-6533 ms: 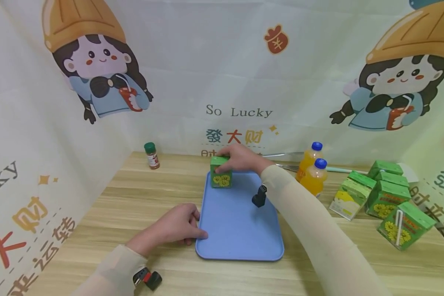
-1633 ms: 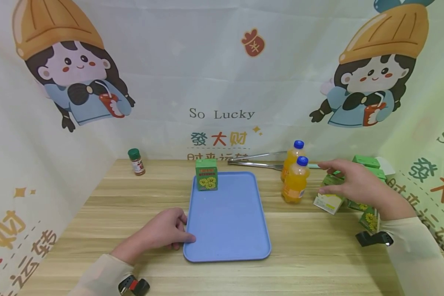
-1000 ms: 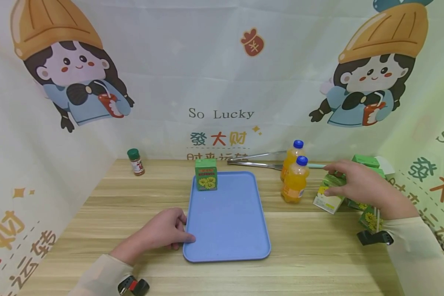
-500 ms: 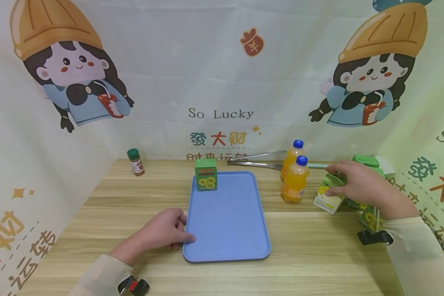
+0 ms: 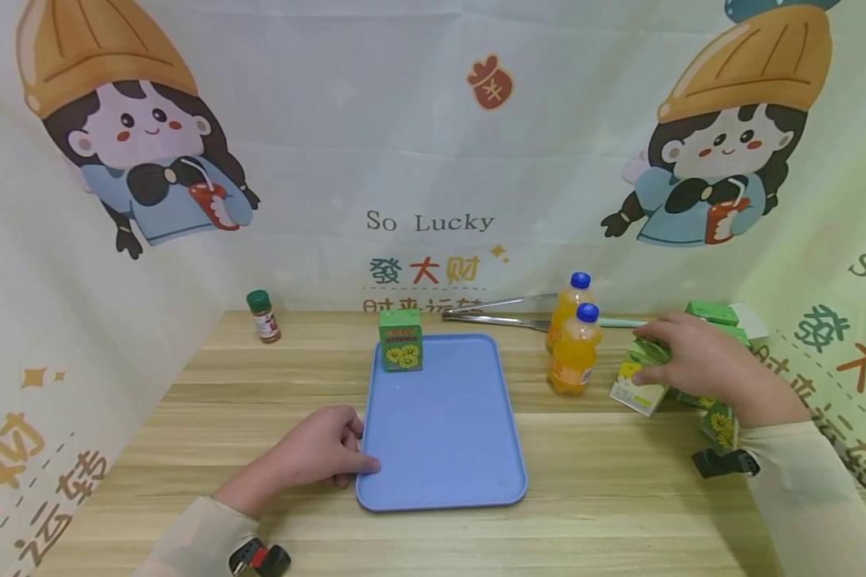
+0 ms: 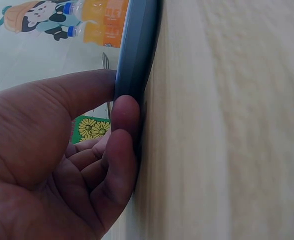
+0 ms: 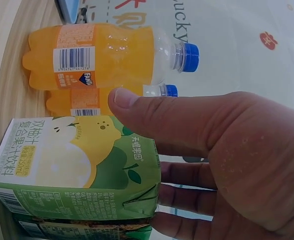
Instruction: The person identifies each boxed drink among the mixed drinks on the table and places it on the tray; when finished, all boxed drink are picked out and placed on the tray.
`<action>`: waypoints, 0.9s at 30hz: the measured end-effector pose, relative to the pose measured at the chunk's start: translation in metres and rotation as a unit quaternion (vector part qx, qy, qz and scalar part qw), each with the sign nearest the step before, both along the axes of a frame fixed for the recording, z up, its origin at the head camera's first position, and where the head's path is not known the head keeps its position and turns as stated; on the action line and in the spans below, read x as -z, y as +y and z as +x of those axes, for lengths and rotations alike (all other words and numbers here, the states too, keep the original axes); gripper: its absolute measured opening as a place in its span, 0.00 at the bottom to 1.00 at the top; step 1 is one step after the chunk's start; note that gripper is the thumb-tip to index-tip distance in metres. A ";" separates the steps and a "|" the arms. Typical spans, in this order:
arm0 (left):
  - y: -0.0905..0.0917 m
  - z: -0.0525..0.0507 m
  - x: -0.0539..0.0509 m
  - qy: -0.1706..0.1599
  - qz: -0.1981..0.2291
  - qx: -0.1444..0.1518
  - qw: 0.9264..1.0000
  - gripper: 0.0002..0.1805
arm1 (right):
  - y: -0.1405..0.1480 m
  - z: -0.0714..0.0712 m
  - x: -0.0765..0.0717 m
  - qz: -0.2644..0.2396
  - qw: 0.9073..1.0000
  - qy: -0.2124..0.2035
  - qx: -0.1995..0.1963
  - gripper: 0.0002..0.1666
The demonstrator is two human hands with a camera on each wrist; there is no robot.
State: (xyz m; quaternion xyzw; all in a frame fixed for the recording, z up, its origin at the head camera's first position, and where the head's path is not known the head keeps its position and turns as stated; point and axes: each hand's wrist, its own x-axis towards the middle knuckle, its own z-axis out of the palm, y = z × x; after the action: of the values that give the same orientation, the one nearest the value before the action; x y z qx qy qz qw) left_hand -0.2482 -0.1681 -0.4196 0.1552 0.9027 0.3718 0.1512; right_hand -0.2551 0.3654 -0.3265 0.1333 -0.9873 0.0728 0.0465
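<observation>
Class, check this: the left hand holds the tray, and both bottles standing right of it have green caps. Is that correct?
The cap colour is wrong: both bottles have blue caps, as the head view shows. The left hand does hold the tray.

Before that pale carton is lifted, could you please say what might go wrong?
The right hand may drag the green cartons close beside the pale carton it grips. Swinging towards the tray, it could knock the orange bottles between. If the left hand tugs the tray, the lone carton in its far corner might tip.
</observation>
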 end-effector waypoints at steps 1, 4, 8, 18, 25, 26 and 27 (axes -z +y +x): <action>0.000 0.000 0.000 0.000 0.000 0.000 1.000 0.25 | 0.000 0.000 0.001 0.002 1.000 0.001 0.000 0.41; 0.000 0.000 0.001 -0.001 0.000 0.000 1.000 0.25 | 0.000 -0.001 0.002 0.007 1.000 0.000 0.003 0.41; -0.001 -0.001 0.001 -0.001 0.000 0.000 1.000 0.25 | 0.001 -0.001 0.002 0.010 1.000 -0.001 0.003 0.41; 0.000 -0.001 0.001 -0.003 -0.005 -0.004 1.000 0.25 | 0.002 -0.003 0.004 0.010 1.000 0.001 0.004 0.42; 0.000 -0.001 0.001 -0.006 -0.006 -0.006 1.000 0.25 | 0.002 -0.003 0.004 0.013 1.000 -0.001 0.006 0.43; 0.000 -0.001 0.001 -0.005 -0.006 -0.005 1.000 0.25 | 0.002 -0.003 0.004 0.014 1.000 -0.001 0.006 0.43; 0.000 -0.001 0.001 -0.005 -0.006 -0.005 1.000 0.25 | 0.002 -0.002 0.004 0.015 1.000 0.000 0.007 0.43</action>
State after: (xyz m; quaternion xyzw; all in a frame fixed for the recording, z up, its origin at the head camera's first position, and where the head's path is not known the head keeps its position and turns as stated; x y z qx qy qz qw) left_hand -0.2491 -0.1682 -0.4209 0.1485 0.9047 0.3681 0.1548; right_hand -0.2576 0.3669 -0.3307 0.1269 -0.9893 0.0573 0.0445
